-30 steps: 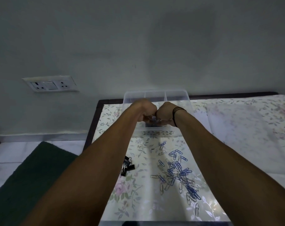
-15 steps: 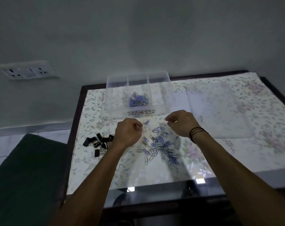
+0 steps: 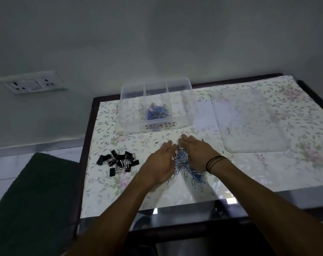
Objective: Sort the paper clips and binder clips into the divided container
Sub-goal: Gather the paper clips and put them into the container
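Clear plastic container (image 3: 131,115) (glossy), metal paper clips (image 3: 194,174).

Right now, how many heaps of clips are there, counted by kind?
Paper clip heaps: 2, the boxed paper clips in the container and the loose paper clips on the table.
Binder clip heaps: 1, the black binder clips on the table.
Total: 3 heaps.

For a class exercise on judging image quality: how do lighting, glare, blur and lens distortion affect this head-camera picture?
Head view: dim, bluish light throughout; glare patches on the glossy table near its front edge; left hand and right hand smeared by motion blur over the loose paper clips; binder clips fairly sharp; wide-angle lens bends table edges.
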Action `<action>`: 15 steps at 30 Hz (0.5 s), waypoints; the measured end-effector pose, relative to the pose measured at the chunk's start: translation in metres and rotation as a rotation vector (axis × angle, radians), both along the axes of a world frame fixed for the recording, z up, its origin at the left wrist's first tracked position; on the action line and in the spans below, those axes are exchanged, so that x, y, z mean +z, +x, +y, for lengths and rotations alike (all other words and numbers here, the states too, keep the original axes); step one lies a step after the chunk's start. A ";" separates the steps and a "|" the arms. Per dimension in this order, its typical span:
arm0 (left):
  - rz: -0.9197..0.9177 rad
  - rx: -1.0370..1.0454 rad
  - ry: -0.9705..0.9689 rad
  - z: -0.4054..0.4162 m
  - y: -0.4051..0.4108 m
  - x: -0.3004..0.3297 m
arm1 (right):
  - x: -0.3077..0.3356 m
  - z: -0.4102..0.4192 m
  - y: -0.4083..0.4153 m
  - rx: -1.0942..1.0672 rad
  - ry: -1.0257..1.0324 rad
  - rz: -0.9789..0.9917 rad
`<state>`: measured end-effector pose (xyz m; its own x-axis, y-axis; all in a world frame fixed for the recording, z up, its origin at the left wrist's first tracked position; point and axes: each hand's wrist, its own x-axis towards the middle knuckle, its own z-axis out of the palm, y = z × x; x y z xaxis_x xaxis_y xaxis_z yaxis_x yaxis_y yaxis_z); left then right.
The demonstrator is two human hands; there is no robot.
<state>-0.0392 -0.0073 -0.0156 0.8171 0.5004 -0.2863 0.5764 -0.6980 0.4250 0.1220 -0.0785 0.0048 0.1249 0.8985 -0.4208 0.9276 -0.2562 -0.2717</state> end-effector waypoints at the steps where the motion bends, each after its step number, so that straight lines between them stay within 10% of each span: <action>1: 0.001 -0.017 -0.002 -0.006 -0.001 0.003 | 0.004 -0.005 -0.004 0.017 -0.017 0.014; 15: 0.138 0.049 0.035 0.002 -0.034 0.030 | 0.023 -0.040 0.002 0.118 -0.166 -0.043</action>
